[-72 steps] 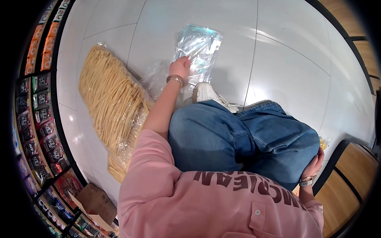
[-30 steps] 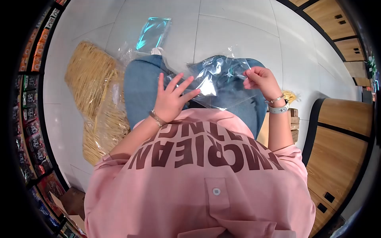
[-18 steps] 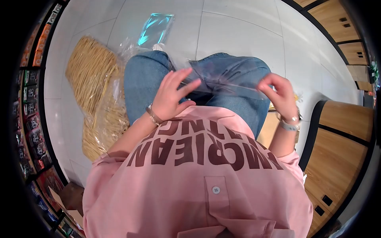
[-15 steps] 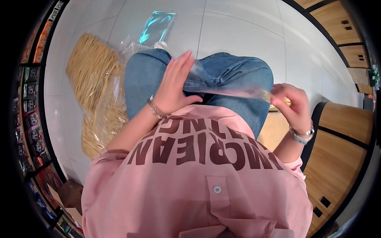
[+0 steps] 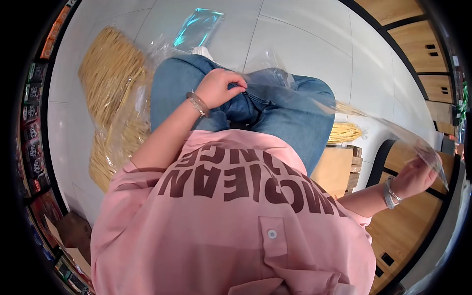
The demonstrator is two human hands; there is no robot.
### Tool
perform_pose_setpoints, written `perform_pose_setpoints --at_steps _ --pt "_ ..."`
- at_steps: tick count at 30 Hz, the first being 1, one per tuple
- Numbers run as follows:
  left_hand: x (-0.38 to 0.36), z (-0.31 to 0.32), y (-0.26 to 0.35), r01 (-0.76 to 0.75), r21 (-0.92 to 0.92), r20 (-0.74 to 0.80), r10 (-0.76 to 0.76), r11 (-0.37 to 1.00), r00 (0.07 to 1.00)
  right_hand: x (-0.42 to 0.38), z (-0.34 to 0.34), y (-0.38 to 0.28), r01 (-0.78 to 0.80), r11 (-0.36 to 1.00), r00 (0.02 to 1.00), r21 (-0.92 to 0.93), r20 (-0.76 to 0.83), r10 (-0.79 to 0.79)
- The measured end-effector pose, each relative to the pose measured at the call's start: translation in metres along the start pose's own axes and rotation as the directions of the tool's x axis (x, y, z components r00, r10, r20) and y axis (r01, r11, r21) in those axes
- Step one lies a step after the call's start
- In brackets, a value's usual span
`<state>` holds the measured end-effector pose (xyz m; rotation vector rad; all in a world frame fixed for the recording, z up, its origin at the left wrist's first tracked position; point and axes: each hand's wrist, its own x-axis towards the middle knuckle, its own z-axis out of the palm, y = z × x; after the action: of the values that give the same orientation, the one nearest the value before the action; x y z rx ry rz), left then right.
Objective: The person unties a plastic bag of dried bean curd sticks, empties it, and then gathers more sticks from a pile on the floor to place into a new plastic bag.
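A long strip of clear plastic film [image 5: 305,101] stretches above the jeans-covered knees. My left hand [image 5: 219,87], above the left thigh, is closed on its near end with the fingers curled in a pinch. Far out to the right, my right hand [image 5: 418,174] grips the other end, which is creased and hangs past the fingers. Part of the film stands up loosely between the knees. Bundles of straw-coloured strands [image 5: 110,73] in clear wrapping lie on the floor to the left.
A shiny bluish clear packet [image 5: 199,28] lies on the floor ahead. Beside the right knee are a yellow strand bundle [image 5: 345,132] and a wooden box [image 5: 332,164]. Shelves of packaged goods [image 5: 34,128] stand left, wooden cabinets [image 5: 418,46] right, and an open carton [image 5: 76,233] lower left.
My right hand has moved far out to the right and down, drawing the film out longer. My left hand has gone from spread fingers to a closed pinch. The yellow bundle shows more fully.
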<state>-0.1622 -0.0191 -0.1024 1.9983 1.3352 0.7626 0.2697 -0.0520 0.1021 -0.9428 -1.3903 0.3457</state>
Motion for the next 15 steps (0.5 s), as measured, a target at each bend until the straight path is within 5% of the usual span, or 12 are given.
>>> perform_pose_setpoints --at_steps 4,10,13,15 --pt "-0.002 -0.02 0.01 0.1 -0.241 0.059 -0.089 0.965 0.994 0.017 -0.039 0.002 0.012 0.998 0.98 -0.056 -0.197 -0.023" --pt "-0.007 -0.032 0.016 0.104 -0.438 0.036 -0.098 0.893 0.995 0.028 -0.042 0.002 -0.014 0.996 0.933 0.093 -0.358 0.046" --pt "-0.013 -0.022 0.011 0.173 -0.544 0.147 -0.11 0.821 0.983 0.029 -0.04 0.004 -0.01 0.998 0.943 0.057 -0.331 0.028" --pt "-0.02 -0.011 0.011 0.208 -0.554 0.245 -0.082 0.806 0.966 0.028 -0.043 0.006 -0.006 0.954 0.92 -0.3 -0.376 -0.112"
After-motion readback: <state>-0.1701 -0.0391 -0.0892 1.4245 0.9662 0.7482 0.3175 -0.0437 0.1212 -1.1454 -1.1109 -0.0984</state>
